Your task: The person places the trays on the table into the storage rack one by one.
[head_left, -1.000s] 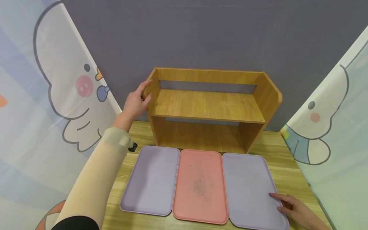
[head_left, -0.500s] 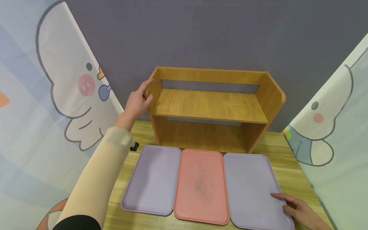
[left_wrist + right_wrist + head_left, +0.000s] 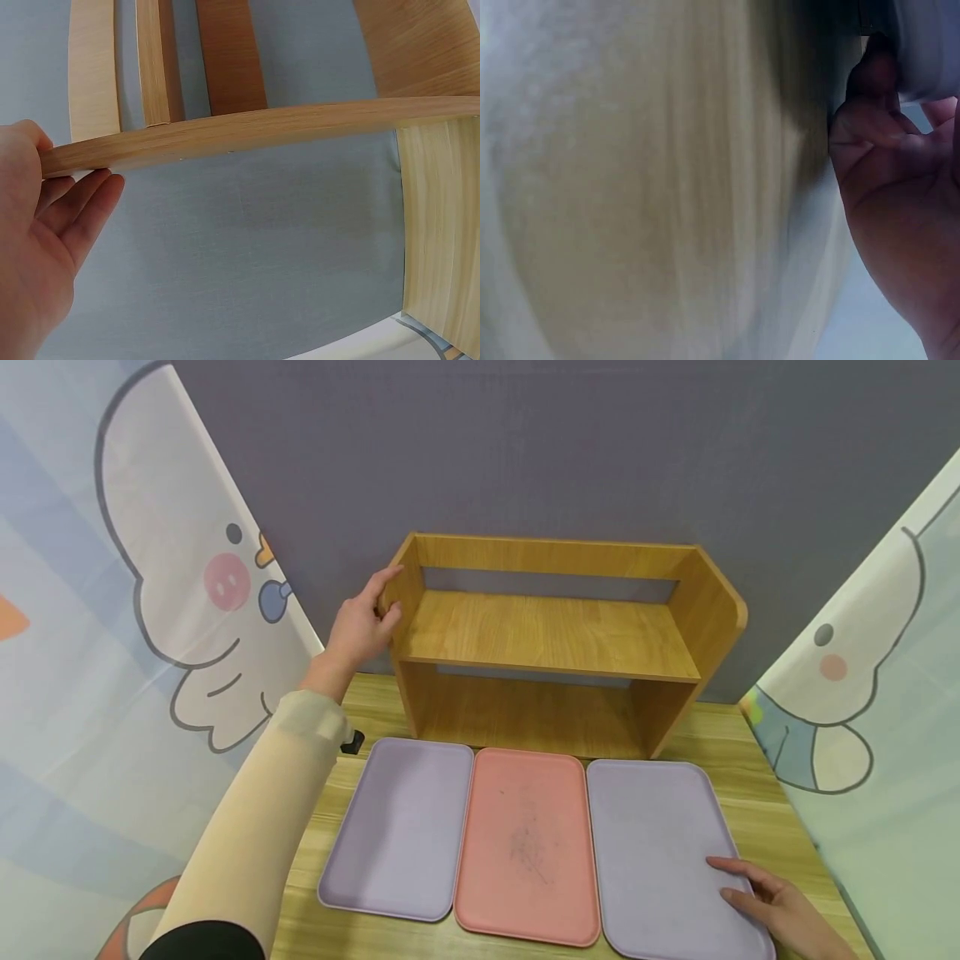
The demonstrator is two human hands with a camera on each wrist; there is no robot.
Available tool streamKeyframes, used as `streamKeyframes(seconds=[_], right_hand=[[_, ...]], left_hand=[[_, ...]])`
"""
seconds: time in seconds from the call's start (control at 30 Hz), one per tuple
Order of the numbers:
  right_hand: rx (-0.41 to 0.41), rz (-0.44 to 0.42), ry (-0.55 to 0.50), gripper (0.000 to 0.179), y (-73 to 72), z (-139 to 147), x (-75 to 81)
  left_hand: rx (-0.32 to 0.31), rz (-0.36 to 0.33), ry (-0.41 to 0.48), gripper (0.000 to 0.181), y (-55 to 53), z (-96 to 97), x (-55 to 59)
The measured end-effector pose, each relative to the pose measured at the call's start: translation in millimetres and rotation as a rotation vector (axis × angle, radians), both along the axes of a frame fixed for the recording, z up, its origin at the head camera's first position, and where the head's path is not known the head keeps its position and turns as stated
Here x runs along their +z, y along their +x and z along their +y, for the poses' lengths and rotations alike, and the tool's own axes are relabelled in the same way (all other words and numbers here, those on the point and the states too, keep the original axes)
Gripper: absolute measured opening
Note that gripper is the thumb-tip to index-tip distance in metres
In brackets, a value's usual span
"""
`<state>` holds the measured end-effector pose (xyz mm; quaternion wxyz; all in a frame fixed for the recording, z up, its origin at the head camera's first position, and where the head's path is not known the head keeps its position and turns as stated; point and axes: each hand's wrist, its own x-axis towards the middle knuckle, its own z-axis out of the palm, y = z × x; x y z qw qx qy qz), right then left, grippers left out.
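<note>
In the head view my left hand point(image 3: 358, 625) grips the upper left side panel of a two-tier wooden desktop shelf point(image 3: 551, 631). The left wrist view shows the thumb side at one face of the panel point(image 3: 247, 131) and several fingers point(image 3: 94, 214) bent against the other. Down at the front right, my right hand point(image 3: 780, 906) holds the right edge of a lavender tray point(image 3: 660, 852); index finger and thumb lie over its surface. Seen from the right wrist, the other fingers point(image 3: 874, 82) curl at the tray's rim point(image 3: 930, 52), partly in shadow.
A salmon-pink tray point(image 3: 525, 852) and another lavender tray point(image 3: 405, 831) lie to the left in the same row, before the shelf. All rest on a wood-grain table point(image 3: 303, 935). A grey backdrop point(image 3: 555, 452) stands behind, with cartoon-printed sheets point(image 3: 862, 693) on both sides.
The right tray's right edge has shifted a little to the right with my right hand, whose thumb is now spread further from the index finger. My left hand keeps its grip; the view shifted slightly.
</note>
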<state>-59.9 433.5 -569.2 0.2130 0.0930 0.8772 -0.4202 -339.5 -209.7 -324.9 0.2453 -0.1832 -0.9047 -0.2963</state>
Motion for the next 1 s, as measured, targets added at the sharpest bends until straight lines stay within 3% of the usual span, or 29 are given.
streamKeyframes(seconds=[0.17, 0.4, 0.87, 1.0], right_hand=[[-0.059, -0.018, -0.084, 0.062, 3.6, -1.3, -2.1], [-0.094, -0.027, -0.102, 0.066, 5.5, -6.4, -0.3], [-0.127, 0.091, -0.064, 0.069, 12.1, -3.2, 2.5], [-0.135, 0.097, -0.121, 0.065, 14.6, -2.5, 4.2]], left_hand=[[0.0, 0.013, 0.002, 0.059, -0.6, -0.1, -0.9], [-0.006, 0.021, 0.007, 0.058, 0.2, 1.4, 0.5], [0.003, 0.013, 0.005, 0.058, 1.3, 2.0, -0.3], [0.009, 0.014, 0.005, 0.058, 2.2, 1.2, -0.2]])
